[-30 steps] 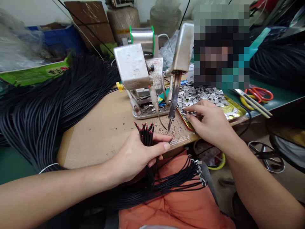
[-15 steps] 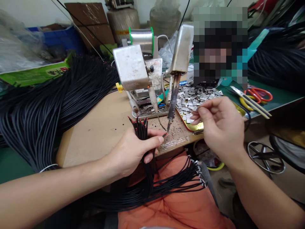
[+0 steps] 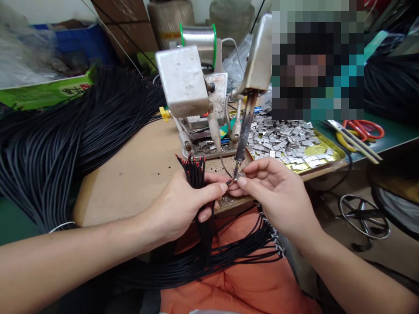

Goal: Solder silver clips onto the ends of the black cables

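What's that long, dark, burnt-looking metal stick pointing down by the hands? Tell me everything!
That is a soldering iron: a long, dark, scorched-looking metal rod narrowing to a thin pointed tip. It tilts slightly, tip down, and its top end joins the underside of a scuffed silver metal box. The tip sits beside a small silver metal piece pinched in the right hand; I cannot tell whether they touch.

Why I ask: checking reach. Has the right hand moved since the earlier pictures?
Yes: the right hand has moved left, off the tray, to beside the soldering iron tip.
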Action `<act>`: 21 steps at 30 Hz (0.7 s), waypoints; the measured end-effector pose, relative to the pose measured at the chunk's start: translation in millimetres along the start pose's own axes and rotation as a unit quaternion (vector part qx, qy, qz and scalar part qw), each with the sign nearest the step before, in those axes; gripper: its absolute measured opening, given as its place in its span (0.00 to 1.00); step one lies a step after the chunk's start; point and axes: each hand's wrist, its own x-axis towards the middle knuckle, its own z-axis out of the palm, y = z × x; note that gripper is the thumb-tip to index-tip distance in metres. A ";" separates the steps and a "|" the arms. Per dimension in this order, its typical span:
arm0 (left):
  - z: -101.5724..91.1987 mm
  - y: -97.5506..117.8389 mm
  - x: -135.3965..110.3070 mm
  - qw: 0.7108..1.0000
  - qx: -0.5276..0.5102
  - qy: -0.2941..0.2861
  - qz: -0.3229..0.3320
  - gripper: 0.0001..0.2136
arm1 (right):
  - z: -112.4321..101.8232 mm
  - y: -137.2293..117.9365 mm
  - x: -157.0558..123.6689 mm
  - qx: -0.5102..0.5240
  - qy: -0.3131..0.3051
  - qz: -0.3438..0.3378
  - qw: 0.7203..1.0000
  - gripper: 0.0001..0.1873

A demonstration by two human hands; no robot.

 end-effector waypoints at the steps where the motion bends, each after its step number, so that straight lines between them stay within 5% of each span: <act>1: 0.1 -0.1 0.3 1.000 -0.001 0.002 -0.002 0.09 | 0.5 0.3 -0.3 -0.001 -0.002 0.000 1.000 0.14; 21: -1.4 -0.3 -0.7 1.000 -0.020 0.001 0.003 0.08 | 1.4 4.7 -0.8 0.047 -0.007 -0.009 0.999 0.10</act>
